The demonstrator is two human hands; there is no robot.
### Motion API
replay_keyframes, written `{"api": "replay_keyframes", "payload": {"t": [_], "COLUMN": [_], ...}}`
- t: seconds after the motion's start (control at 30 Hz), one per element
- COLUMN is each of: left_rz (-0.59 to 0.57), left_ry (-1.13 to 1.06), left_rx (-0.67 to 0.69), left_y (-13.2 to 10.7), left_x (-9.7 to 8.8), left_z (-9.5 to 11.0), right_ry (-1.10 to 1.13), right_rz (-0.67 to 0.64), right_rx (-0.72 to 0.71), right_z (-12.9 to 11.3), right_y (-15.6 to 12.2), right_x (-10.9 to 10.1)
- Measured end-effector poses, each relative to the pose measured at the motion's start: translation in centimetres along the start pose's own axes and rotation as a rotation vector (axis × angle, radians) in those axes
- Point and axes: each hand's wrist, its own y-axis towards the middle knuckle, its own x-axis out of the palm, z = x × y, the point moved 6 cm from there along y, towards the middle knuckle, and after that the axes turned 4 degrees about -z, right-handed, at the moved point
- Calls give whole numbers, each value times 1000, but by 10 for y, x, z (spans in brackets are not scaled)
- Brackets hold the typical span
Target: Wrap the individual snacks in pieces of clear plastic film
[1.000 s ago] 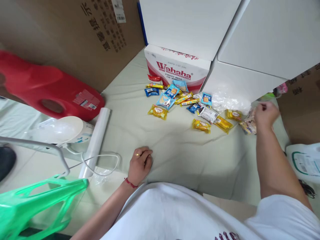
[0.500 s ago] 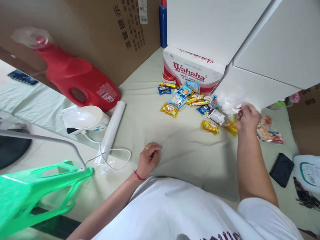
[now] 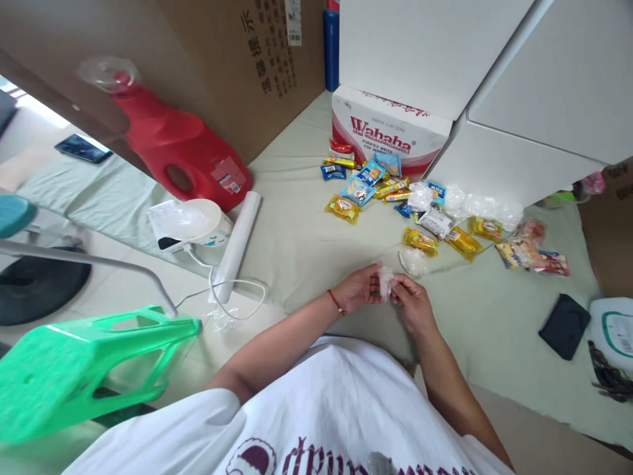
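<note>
My left hand [image 3: 360,289] and my right hand [image 3: 413,303] are together close in front of my body, both with fingers pinched on a small crumpled piece of clear plastic film [image 3: 386,284]. Just beyond them a bunched clump of clear plastic [image 3: 414,262] lies on the cloth; I cannot tell whether it joins the held piece. Several more clear plastic clumps [image 3: 489,206] sit against the white cabinet. Wrapped snacks lie scattered farther out, among them a yellow packet [image 3: 420,241], a blue packet [image 3: 370,173] and a white packet [image 3: 435,222].
A Wahaha carton [image 3: 386,132] stands behind the snacks. To the left are a red jug [image 3: 182,152], a white roll [image 3: 237,247], a paper tub [image 3: 212,224] with a white cable, and a green stool [image 3: 64,356]. A black pouch [image 3: 564,326] lies at right.
My right hand has come back from the plastic by the cabinet to in front of my body. My left hand has moved right to meet it, and both now grip the film.
</note>
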Motion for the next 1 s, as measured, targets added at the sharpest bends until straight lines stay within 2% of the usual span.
{"api": "replay_keyframes", "payload": {"t": [0.13, 0.23, 0.3, 0.43, 0.5, 0.6, 0.67, 0.77, 0.87, 0.93, 1.0], "left_rz": [104, 78, 81, 183, 219, 179, 124, 139, 279, 340, 352], "left_ry": [69, 135, 196, 311, 336, 416, 493, 548, 625, 708, 734], "left_rx": [76, 52, 99, 250, 256, 196, 206, 296, 415, 488, 527], "left_y": [-10, -17, -20, -26, -29, -30, -30, -29, -33, -37, -40], "left_x": [-5, -2, -2, -8, -9, -3, 4, 8, 4, 4, 5], "left_z": [1, -1, 1, 13, 16, 15, 14, 14, 19, 24, 27], "right_ry": [-296, -365, -389, -440, -485, -568, -608, -562, -313, -198, -174], "right_rz": [101, 126, 94, 113, 152, 156, 133, 168, 243, 156, 30], "right_rx": [-171, -225, -264, -377, -417, -454, -463, -420, -249, -126, -51], "right_z": [-4, -5, -9, -21, -26, -29, -30, -29, -16, -6, 0], "right_y": [-3, -2, -3, -8, -12, -14, -14, -14, -12, -9, -6], "right_x": [-18, -18, -12, -10, -14, -18, -16, -16, -21, -14, -5]}}
